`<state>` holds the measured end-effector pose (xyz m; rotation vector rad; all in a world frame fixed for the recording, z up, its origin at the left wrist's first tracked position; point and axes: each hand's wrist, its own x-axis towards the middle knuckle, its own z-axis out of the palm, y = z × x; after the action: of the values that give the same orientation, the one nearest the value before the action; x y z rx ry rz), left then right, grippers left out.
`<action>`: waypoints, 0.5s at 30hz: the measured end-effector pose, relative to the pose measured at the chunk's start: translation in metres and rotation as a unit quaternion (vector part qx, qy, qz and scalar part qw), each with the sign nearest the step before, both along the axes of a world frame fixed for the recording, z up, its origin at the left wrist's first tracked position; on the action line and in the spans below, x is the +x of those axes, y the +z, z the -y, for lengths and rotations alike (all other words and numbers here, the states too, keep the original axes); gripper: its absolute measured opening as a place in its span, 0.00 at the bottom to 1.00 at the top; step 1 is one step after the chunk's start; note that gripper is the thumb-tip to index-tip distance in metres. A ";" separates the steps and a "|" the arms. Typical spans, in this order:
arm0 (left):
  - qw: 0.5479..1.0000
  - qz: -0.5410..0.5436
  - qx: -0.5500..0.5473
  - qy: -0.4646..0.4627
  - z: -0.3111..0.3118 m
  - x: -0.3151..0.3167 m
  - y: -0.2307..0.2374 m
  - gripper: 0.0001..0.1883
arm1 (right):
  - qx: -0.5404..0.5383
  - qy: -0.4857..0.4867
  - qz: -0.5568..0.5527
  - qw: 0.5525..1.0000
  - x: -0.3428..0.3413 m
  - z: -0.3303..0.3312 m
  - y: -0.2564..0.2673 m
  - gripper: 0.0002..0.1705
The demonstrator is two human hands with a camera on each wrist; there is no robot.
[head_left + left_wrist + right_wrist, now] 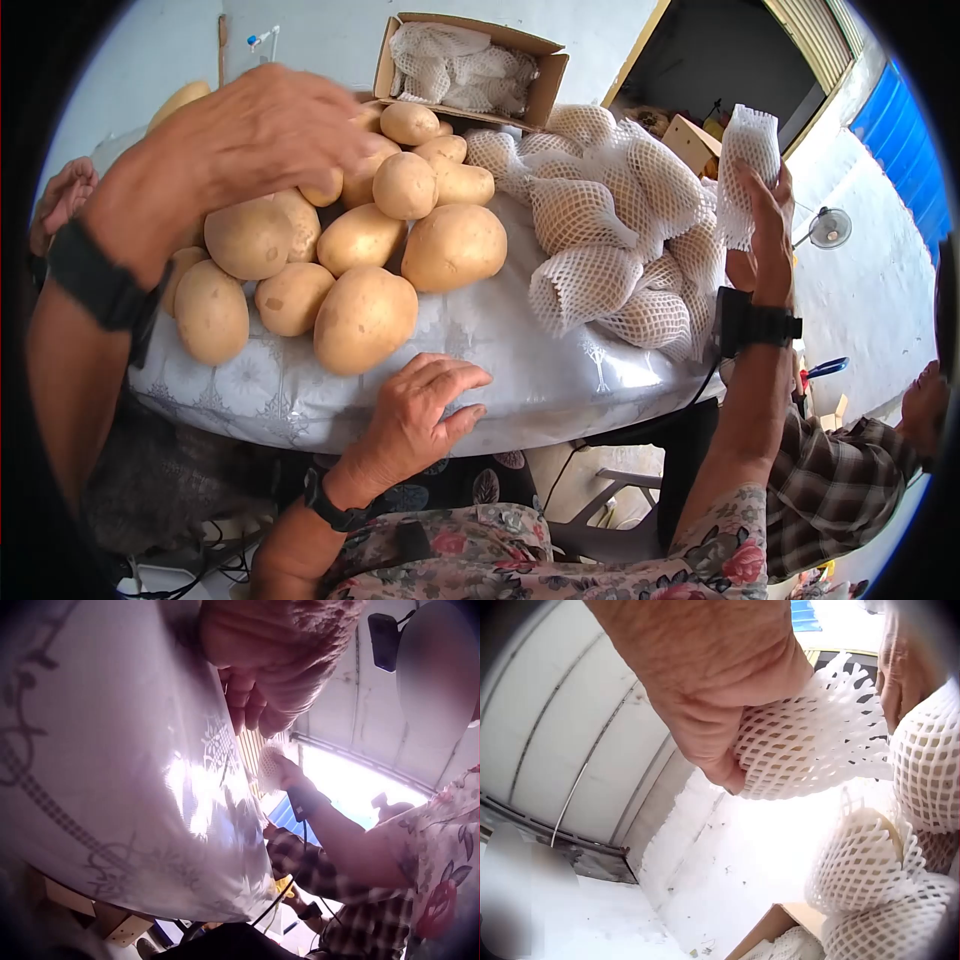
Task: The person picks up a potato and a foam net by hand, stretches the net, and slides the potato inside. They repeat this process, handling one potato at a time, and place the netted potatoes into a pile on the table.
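Note:
My right hand (768, 205) grips a potato in a white foam net (750, 140), held upright above the table's right end. The right wrist view shows my fingers wrapped round the netted potato (795, 742), with tan showing through the mesh and the net's loose end spread beyond it. At the table's front edge, my left hand (415, 415) hangs loosely curled with nothing in it. It is nearest to the large bare potatoes (365, 320). The left wrist view has this hand (281, 656) close over the pale tablecloth (97, 750).
Several netted potatoes (585, 210) are piled right of the bare ones. Behind stands a cardboard box (555, 85) of foam nets (450, 65). Another person's arm (150, 200) reaches across the bare potatoes from the left. A person in a plaid shirt (835, 490) is at the right.

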<state>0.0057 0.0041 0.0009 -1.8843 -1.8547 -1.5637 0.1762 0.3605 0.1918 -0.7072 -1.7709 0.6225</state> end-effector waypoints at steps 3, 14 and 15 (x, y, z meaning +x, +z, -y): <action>1.000 -0.009 -0.008 -0.002 0.000 0.000 0.002 0.17 | -0.007 0.037 0.038 0.999 -0.003 -0.022 0.001 0.44; 0.999 -0.033 -0.040 -0.002 0.000 0.002 -0.001 0.19 | -0.068 -0.063 0.192 0.977 -0.023 -0.067 -0.015 0.49; 0.998 -0.039 -0.045 0.002 0.000 0.003 -0.001 0.19 | -0.086 -0.064 0.205 0.973 -0.026 -0.062 -0.016 0.49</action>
<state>0.0085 0.0039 -0.0003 -1.9479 -1.9247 -1.4061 0.1499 0.4230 0.1762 -1.1243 -2.0426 0.5746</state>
